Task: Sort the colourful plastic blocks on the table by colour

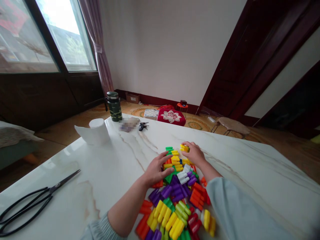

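A heap of plastic building blocks (180, 191) in purple, yellow, orange, green, white and red lies on the marble-patterned table (120, 186). My left hand (158, 168) rests over the left side of the heap's far end, fingers apart and touching blocks there. Just past the heap's far right edge, my right hand (193, 153) has its fingers closed on a yellow block (184, 148). Near my left fingertips lie a green block (169, 149) and several yellow ones.
Black-handled scissors (51, 191) lie at the left. A toilet paper roll (97, 131), a camouflage thermos (114, 106) and keys (143, 126) stand or lie toward the far edge. Beyond are a red floral cushioned stool (171, 116) and a brown stool (232, 125).
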